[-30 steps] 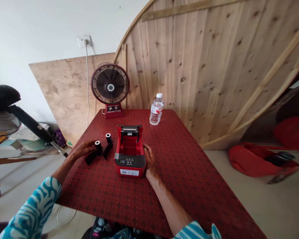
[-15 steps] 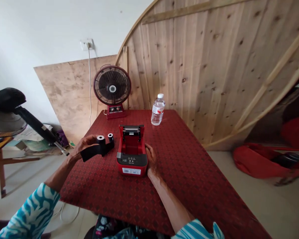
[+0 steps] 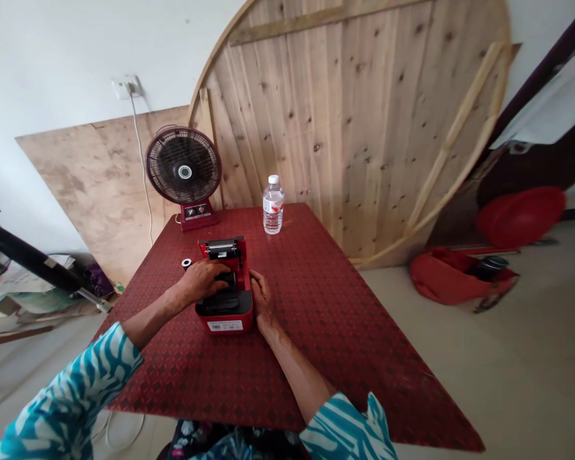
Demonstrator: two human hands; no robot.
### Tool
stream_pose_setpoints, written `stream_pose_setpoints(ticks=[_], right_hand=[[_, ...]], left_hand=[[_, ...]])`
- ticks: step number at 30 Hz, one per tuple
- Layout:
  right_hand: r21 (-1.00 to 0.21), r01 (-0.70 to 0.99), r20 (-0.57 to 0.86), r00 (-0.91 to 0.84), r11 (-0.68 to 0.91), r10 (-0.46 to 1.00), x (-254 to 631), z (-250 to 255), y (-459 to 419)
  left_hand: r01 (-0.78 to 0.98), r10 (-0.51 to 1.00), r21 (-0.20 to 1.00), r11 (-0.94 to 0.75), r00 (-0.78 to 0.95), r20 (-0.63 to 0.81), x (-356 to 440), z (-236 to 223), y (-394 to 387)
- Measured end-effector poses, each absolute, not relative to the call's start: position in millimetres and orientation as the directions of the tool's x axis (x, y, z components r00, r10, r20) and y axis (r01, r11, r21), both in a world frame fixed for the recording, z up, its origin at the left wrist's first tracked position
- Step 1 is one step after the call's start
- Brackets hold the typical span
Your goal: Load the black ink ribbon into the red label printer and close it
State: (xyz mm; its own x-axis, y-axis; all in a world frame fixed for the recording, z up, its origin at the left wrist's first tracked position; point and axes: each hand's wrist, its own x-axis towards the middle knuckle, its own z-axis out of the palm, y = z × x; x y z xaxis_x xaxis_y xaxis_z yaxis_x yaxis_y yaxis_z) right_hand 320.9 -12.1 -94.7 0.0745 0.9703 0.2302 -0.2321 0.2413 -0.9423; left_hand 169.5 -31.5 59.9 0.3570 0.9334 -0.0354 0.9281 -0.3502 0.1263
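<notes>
A small red and black label printer (image 3: 225, 326) stands on the table with its lid (image 3: 221, 248) raised. My left hand (image 3: 202, 280) is closed on a black roll (image 3: 230, 279), which sits in the printer's open bay, partly hidden by the fingers. A loose black strip from the roll (image 3: 218, 301) appears to lie over the front panel. Against the printer's right side rests my right hand (image 3: 262, 299), fingers curled along the casing. A smaller roll with a white end (image 3: 186, 263) stands left of the printer, mostly behind my left hand.
A water bottle (image 3: 273, 206) and a red table fan (image 3: 184, 172) stand toward the far edge of the red-covered table (image 3: 335, 345). A round wooden panel (image 3: 354, 140) leans on the wall behind. A red bag (image 3: 441, 278) lies on the floor at right.
My left hand has brought the black roll rightward from beside the printer into its bay. My right hand stays at the printer's side. The view has turned right.
</notes>
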Motion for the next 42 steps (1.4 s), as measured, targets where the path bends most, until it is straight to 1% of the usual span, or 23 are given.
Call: stream_pose_setpoints(ticks=[3, 5, 7, 12, 16, 19, 21, 23, 24, 26, 29, 33, 37, 39, 42], right_hand=[[-0.943, -0.219, 0.24, 0.071, 0.25, 0.968, 320.9, -95.2, -12.0], [-0.942, -0.215, 0.245, 0.082, 0.257, 0.966, 320.5, -95.9, -11.1], [-0.943, -0.214, 0.243, 0.088, 0.257, 0.966, 320.0, -96.7, -9.8], [-0.948, -0.206, 0.223, 0.105, 0.241, 0.969, 319.3, -97.7, -7.4], [-0.951, -0.199, 0.221, 0.104, 0.238, 0.97, 319.9, -97.5, -7.9], [-0.95, -0.21, 0.214, 0.093, 0.229, 0.972, 320.7, -96.5, -9.2], [-0.949, -0.216, 0.217, 0.088, 0.231, 0.972, 321.2, -95.3, -10.4], [-0.947, -0.216, 0.223, 0.086, 0.237, 0.971, 321.6, -93.6, -11.7], [-0.947, -0.216, 0.225, 0.085, 0.238, 0.971, 321.8, -92.7, -12.4], [-0.946, -0.218, 0.226, 0.084, 0.24, 0.97, 322.0, -91.0, -13.7], [-0.944, -0.219, 0.237, 0.081, 0.249, 0.968, 322.0, -90.0, -14.7], [-0.938, -0.232, 0.245, 0.079, 0.257, 0.966, 321.6, -92.3, -13.8], [-0.942, -0.239, 0.222, 0.084, 0.236, 0.971, 321.7, -94.6, -11.7], [-0.941, -0.244, 0.224, 0.078, 0.236, 0.972, 322.0, -93.8, -11.5], [-0.936, -0.252, 0.236, 0.074, 0.247, 0.969, 322.0, -91.6, -13.1]], left_hand=[[0.952, 0.946, 0.031, -0.303, 0.305, -0.107, 180.2, 62.4, -30.8], [0.958, 0.949, -0.002, -0.288, 0.285, -0.131, 184.0, 62.2, -30.2], [0.957, 0.948, -0.011, -0.288, 0.284, -0.145, 184.9, 59.4, -27.5], [0.953, 0.933, 0.001, -0.301, 0.295, -0.208, 184.3, 46.7, -10.9], [0.937, 0.905, 0.052, -0.344, 0.346, -0.246, 184.3, 43.5, 1.8], [0.926, 0.892, 0.095, -0.365, 0.377, -0.25, 177.1, 50.1, -1.2], [0.908, 0.896, 0.19, -0.373, 0.406, -0.181, 167.5, 57.1, -13.0], [0.861, 0.908, 0.342, -0.377, 0.417, -0.05, 156.5, 62.9, -31.7], [0.839, 0.915, 0.398, -0.371, 0.403, 0.002, 151.4, 64.5, -42.4], [0.814, 0.913, 0.437, -0.383, 0.405, 0.047, 144.3, 63.9, -62.9], [0.79, 0.885, 0.408, -0.457, 0.45, 0.119, 141.7, 54.3, -81.9], [0.76, 0.83, 0.336, -0.557, 0.495, 0.256, 144.8, 40.1, -80.8], [0.746, 0.745, 0.192, -0.638, 0.533, 0.402, 150.0, 39.4, -78.2], [0.752, 0.714, 0.121, -0.648, 0.545, 0.44, 153.8, 41.3, -84.4], [0.746, 0.682, 0.063, -0.663, 0.566, 0.463, 158.8, 40.7, -99.5]])
